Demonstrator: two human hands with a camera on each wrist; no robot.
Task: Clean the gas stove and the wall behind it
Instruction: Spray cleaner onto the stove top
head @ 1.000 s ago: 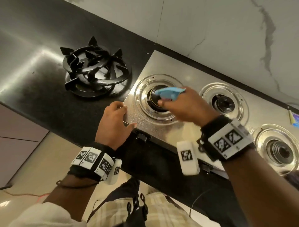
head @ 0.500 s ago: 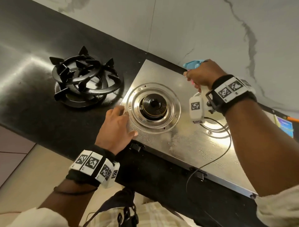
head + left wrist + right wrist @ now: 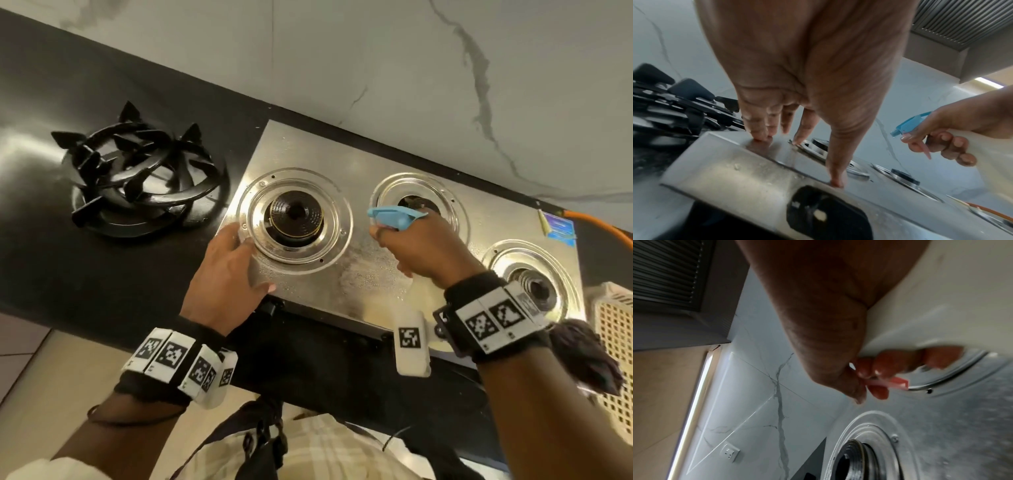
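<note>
right hand point(image 3: 424, 253) grips the sprayer point(image 3: 394, 215) mid-frame, left hand point(image 3: 226, 274) flat on the stove point(image 3: 376, 274); i'd mist evenly across burners.

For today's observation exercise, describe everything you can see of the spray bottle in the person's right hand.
The spray bottle has a light blue spray head with a nozzle, a pink trigger and a whitish, translucent-looking body. The right hand grips it, fingers wrapped round the neck, one on the trigger. It is held above the steel stove top, tilted, nozzle pointing toward the left burner.
</note>
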